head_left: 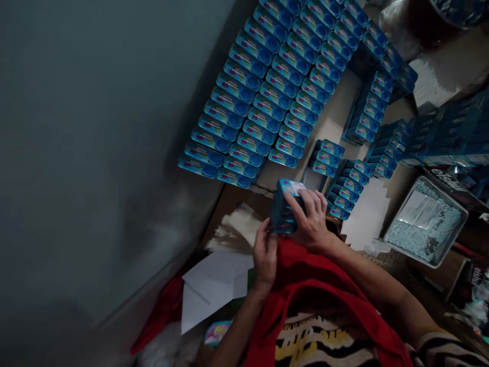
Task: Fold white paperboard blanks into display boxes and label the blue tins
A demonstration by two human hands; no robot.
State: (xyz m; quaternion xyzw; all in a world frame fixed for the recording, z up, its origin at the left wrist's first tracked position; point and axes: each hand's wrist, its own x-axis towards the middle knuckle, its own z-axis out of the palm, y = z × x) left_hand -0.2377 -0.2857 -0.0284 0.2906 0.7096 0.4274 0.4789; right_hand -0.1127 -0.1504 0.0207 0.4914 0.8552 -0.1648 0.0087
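While the person's forearms reach over a red apron (pixel 301 260), the blue pack (pixel 281 216) sits in the right hand (pixel 312 220), just off the near edge of the large block of blue boxes (pixel 263 107). The right hand's fingers are part-curled over the pack's top and side, gripping it. The left hand (pixel 266 255) meets its lower left side, fingers bent; how tightly they close cannot be told. Shorter rows of blue boxes (pixel 348 188) stand right of the block; farther right of it, a tray (pixel 412 256) holds pale pellets (pixel 451 219). A grey wall (pixel 95 127) rises left of the block.
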